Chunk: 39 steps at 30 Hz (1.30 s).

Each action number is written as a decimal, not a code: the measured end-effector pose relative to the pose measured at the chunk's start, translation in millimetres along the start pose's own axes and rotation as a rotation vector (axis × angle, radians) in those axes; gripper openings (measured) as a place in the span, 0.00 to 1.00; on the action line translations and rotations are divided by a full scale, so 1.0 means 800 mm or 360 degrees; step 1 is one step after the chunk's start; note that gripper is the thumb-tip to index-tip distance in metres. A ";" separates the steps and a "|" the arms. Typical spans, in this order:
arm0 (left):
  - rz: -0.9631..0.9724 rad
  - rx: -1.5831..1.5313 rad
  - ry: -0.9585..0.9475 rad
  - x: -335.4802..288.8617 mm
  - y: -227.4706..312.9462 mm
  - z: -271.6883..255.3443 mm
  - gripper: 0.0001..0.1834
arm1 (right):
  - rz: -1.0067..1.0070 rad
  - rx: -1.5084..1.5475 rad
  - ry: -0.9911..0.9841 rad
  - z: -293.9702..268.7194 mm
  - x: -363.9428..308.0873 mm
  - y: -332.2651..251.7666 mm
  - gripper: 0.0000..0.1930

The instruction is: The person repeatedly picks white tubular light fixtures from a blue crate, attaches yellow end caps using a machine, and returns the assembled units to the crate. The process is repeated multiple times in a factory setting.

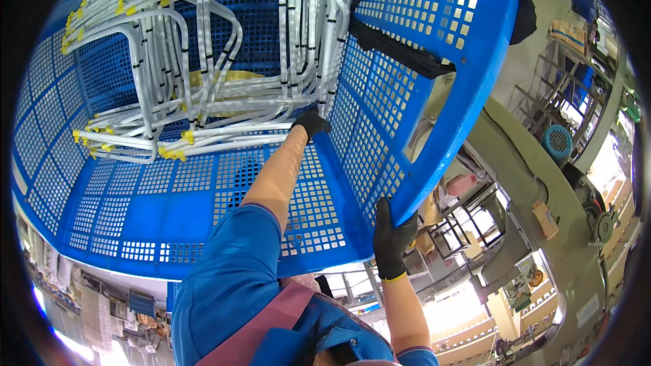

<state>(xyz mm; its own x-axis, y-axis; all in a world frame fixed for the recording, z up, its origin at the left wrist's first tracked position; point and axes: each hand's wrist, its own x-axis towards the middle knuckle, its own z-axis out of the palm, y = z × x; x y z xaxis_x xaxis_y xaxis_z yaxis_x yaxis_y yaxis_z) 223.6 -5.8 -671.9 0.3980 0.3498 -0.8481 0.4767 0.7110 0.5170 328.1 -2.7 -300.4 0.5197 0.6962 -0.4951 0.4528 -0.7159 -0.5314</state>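
A big blue perforated plastic basket (166, 211) fills the upper left and middle. Inside it stands a stack of bent white tubes (183, 30), with black bands and yellow pieces at their ends. My left arm reaches deep into the basket. At the lower right corner of the stack, my black-gloved left hand (312, 124) is closed against the tubes; its fingers are partly hidden, so what it grips cannot be made out. My right hand (393, 240), in a black glove with a yellow cuff edge, is closed round the basket's near right rim.
A black strap (400, 54) is tied along the basket's right wall, beside a long slot in the rim. To the right stands a large grey-green machine (515, 156). Beyond it are metal racks (576, 105) and a blue round motor (557, 141). Shelving shows at lower left.
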 end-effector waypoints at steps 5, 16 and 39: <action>0.0274 -0.0015 -0.0107 -0.047 0.045 -0.018 0.29 | -0.0081 0.0013 -0.0005 0.000 0.002 0.007 0.20; 0.0425 -0.0425 -0.0293 -0.333 0.227 -0.120 0.19 | -0.0528 -0.0400 0.0167 0.002 0.008 0.017 0.20; 0.1063 -0.0171 -0.0213 -0.802 0.351 0.080 0.21 | -0.0751 0.2356 -0.2482 -0.198 -0.112 -0.291 0.44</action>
<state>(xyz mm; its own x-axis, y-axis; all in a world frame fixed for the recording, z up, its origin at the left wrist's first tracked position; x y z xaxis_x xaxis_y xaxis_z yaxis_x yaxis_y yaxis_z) 152.7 -69.6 24.7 0.6761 0.6607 -0.3262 0.0177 0.4280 0.9036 290.8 93.2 -23.5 -0.6028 0.7738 0.1945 -0.7776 -0.5151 -0.3607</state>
